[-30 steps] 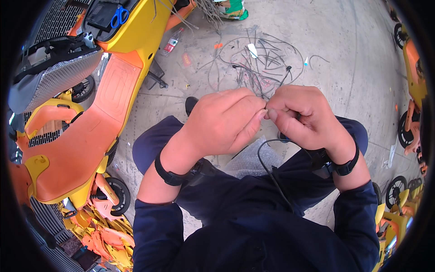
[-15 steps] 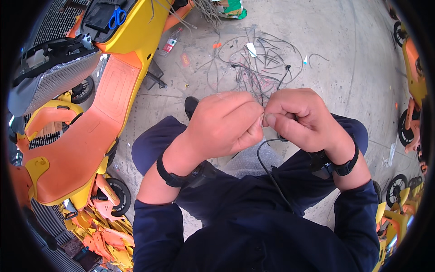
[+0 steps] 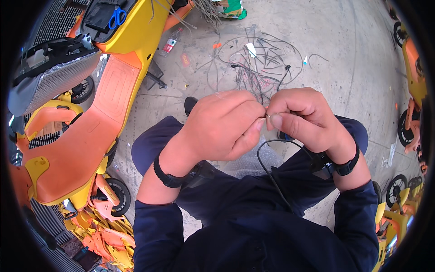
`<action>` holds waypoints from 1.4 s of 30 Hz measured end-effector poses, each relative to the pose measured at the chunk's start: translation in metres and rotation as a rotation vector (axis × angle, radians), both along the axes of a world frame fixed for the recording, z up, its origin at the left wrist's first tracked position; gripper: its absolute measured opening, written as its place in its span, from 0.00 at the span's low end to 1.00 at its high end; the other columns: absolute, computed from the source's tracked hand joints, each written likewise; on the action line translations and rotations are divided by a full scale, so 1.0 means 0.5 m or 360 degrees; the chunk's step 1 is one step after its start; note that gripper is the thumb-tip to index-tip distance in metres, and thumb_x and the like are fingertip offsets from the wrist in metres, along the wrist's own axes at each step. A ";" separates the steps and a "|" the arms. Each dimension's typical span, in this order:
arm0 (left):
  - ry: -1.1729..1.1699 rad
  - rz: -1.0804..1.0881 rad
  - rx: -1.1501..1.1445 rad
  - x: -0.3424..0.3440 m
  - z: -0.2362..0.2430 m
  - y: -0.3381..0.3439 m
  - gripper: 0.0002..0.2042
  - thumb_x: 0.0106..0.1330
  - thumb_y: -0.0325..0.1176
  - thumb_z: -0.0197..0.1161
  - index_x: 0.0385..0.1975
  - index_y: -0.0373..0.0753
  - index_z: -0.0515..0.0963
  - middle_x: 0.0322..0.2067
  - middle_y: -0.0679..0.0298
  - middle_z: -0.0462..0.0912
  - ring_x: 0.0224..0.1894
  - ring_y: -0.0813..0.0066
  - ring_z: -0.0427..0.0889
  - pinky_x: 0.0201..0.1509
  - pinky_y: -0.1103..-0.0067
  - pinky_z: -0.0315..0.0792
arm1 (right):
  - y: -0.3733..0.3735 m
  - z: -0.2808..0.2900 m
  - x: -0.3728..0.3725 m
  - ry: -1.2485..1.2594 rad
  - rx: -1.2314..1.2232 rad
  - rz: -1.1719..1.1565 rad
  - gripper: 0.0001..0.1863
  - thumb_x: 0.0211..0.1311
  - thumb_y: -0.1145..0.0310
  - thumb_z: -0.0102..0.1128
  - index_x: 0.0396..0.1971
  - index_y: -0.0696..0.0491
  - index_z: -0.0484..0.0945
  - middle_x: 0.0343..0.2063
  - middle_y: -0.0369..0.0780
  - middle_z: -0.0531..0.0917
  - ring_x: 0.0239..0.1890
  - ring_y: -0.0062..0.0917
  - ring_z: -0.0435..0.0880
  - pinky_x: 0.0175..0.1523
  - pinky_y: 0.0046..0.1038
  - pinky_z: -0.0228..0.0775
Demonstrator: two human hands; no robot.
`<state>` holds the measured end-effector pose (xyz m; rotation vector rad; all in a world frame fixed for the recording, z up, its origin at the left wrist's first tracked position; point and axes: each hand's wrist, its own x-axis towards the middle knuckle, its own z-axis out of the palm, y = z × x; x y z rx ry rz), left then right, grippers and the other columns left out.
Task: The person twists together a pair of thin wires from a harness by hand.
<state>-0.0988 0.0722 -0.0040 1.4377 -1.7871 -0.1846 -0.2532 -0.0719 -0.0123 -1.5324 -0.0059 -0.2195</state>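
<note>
My left hand (image 3: 222, 124) and my right hand (image 3: 301, 120) meet above my lap, fingertips pinched close together on something tiny and thin (image 3: 268, 116), too small to make out. Both hands are closed; the left one's fingertips are mostly hidden behind its knuckles. A black cable (image 3: 283, 140) loops below my hands and runs down over my dark trousers. Clear bubble wrap (image 3: 244, 165) lies between my legs, under the hands.
A yellow-and-orange scooter body (image 3: 113, 90) stands at left, with blue scissors (image 3: 117, 18) on it. Tangled wires (image 3: 253, 59) and a plastic bottle (image 3: 170, 43) lie on the concrete ahead. More scooters (image 3: 412, 68) line the right; piled orange and yellow parts (image 3: 108, 240) lie lower left.
My hands have shifted slightly downward, still together. The right thumb and fingertips have moved a little apart from the left fingertips, showing more of the tiny thing between them.
</note>
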 end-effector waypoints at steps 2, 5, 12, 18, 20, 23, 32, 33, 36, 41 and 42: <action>-0.0032 0.0004 -0.0005 0.000 -0.003 0.000 0.04 0.53 0.24 0.59 0.29 0.35 0.76 0.24 0.59 0.76 0.21 0.65 0.75 0.22 0.76 0.68 | -0.002 0.000 0.000 0.0021 -0.0077 -0.0001 0.06 0.59 0.77 0.49 0.25 0.58 0.75 0.18 0.33 0.74 0.20 0.16 0.68 0.27 0.20 0.61; -0.0102 0.0025 -0.0014 -0.001 -0.008 0.001 0.05 0.52 0.24 0.60 0.29 0.35 0.76 0.25 0.59 0.76 0.22 0.63 0.75 0.23 0.75 0.68 | -0.001 0.004 0.004 -0.0074 -0.0371 -0.0065 0.04 0.55 0.79 0.50 0.24 0.57 0.75 0.18 0.36 0.74 0.19 0.23 0.71 0.27 0.24 0.63; -0.0292 0.0104 0.0043 -0.008 -0.013 0.002 0.08 0.44 0.24 0.60 0.27 0.36 0.75 0.24 0.60 0.75 0.22 0.62 0.76 0.23 0.73 0.69 | 0.006 -0.015 0.011 -0.0323 -0.0706 -0.0208 0.03 0.46 0.79 0.52 0.23 0.57 0.74 0.19 0.41 0.75 0.21 0.37 0.74 0.27 0.32 0.67; -0.0314 0.0131 -0.0037 -0.010 -0.029 0.000 0.09 0.40 0.24 0.59 0.24 0.36 0.74 0.21 0.62 0.72 0.18 0.64 0.73 0.20 0.73 0.67 | 0.009 -0.015 0.010 -0.0320 -0.0774 -0.0200 0.03 0.44 0.80 0.53 0.22 0.57 0.73 0.18 0.41 0.73 0.21 0.38 0.73 0.27 0.33 0.66; -0.0233 0.0086 -0.0022 -0.008 -0.027 -0.001 0.08 0.41 0.24 0.59 0.24 0.36 0.74 0.21 0.62 0.72 0.17 0.64 0.72 0.20 0.73 0.66 | 0.008 -0.006 0.008 -0.0278 -0.0727 -0.0153 0.03 0.45 0.80 0.52 0.22 0.57 0.73 0.17 0.40 0.73 0.19 0.35 0.72 0.26 0.31 0.65; -0.0086 0.0041 0.0009 -0.008 -0.019 0.000 0.06 0.43 0.25 0.59 0.23 0.36 0.72 0.20 0.62 0.70 0.17 0.64 0.71 0.20 0.74 0.66 | 0.001 0.005 0.006 -0.0215 -0.0581 -0.0059 0.02 0.47 0.80 0.52 0.22 0.57 0.74 0.17 0.39 0.73 0.18 0.31 0.71 0.25 0.29 0.64; 0.0009 -0.0023 0.0017 -0.008 -0.016 0.001 0.05 0.46 0.26 0.60 0.23 0.36 0.71 0.20 0.60 0.70 0.19 0.62 0.72 0.21 0.73 0.67 | -0.002 0.004 0.007 -0.0185 -0.0485 -0.0018 0.02 0.49 0.78 0.52 0.22 0.56 0.74 0.17 0.37 0.73 0.17 0.26 0.70 0.24 0.26 0.61; -0.0007 -0.0018 0.0008 -0.009 -0.017 0.002 0.06 0.46 0.26 0.60 0.23 0.36 0.71 0.20 0.60 0.70 0.18 0.62 0.72 0.21 0.73 0.68 | -0.002 0.002 0.006 -0.0185 -0.0485 -0.0018 0.02 0.49 0.78 0.52 0.22 0.56 0.74 0.17 0.37 0.73 0.17 0.26 0.70 0.24 0.26 0.61; -0.0025 -0.0024 -0.0011 -0.012 -0.015 0.002 0.06 0.45 0.24 0.59 0.23 0.36 0.71 0.20 0.60 0.70 0.18 0.62 0.72 0.20 0.73 0.68 | 0.000 -0.004 0.005 -0.0161 -0.0408 0.0017 0.02 0.51 0.78 0.52 0.23 0.57 0.74 0.17 0.36 0.72 0.17 0.24 0.69 0.24 0.25 0.60; 0.0070 0.0021 0.0000 -0.017 -0.011 0.005 0.06 0.44 0.22 0.59 0.22 0.36 0.71 0.19 0.60 0.71 0.17 0.62 0.72 0.19 0.73 0.67 | 0.003 -0.001 0.004 -0.0086 -0.0242 0.0101 0.03 0.55 0.78 0.51 0.24 0.57 0.75 0.18 0.34 0.72 0.19 0.17 0.67 0.25 0.22 0.59; 0.0131 0.0016 0.0030 -0.018 -0.008 0.005 0.05 0.44 0.22 0.58 0.22 0.35 0.71 0.19 0.60 0.71 0.17 0.62 0.72 0.19 0.73 0.67 | 0.003 -0.001 0.003 -0.0086 -0.0244 0.0100 0.03 0.55 0.78 0.51 0.24 0.57 0.75 0.18 0.34 0.72 0.19 0.17 0.67 0.25 0.22 0.59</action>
